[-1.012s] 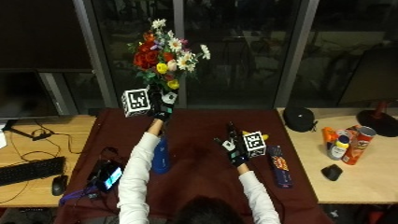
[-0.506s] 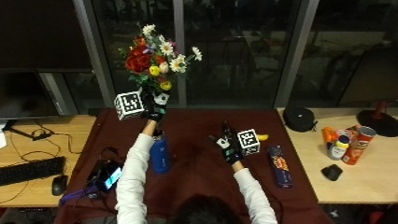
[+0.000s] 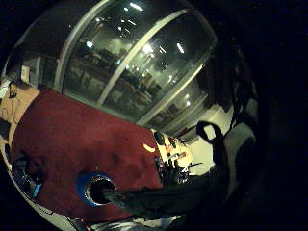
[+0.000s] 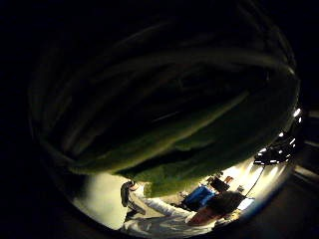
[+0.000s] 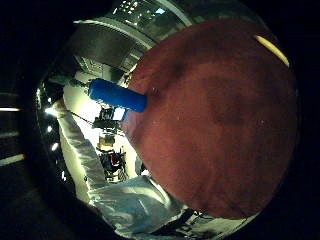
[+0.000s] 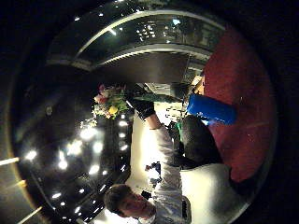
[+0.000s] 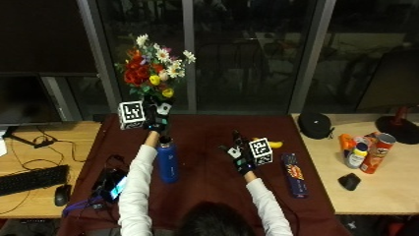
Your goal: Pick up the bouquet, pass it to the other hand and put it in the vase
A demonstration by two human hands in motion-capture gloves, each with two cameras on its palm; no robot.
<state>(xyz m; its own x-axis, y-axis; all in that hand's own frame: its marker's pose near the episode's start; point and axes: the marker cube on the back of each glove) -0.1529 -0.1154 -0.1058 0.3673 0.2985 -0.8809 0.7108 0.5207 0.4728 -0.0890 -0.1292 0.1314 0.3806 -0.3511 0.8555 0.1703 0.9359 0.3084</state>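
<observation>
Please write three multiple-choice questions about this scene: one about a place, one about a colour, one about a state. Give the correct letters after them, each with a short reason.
1. Where is the bouquet?
A. lying on the red cloth
B. raised in the left hand, above the vase
C. beside the keyboard

2. What colour is the vase?
A. blue
B. white
C. yellow

3. What is the state of the right hand?
A. pinching the stems
C. gripping the vase
B. open, holding nothing

Answers:
1 B: the outside view shows the left hand gripping the stems, the flowers held up in front of the window.
2 A: the tall vase standing on the red cloth is blue.
3 B: its fingers point up, apart from everything.
</observation>
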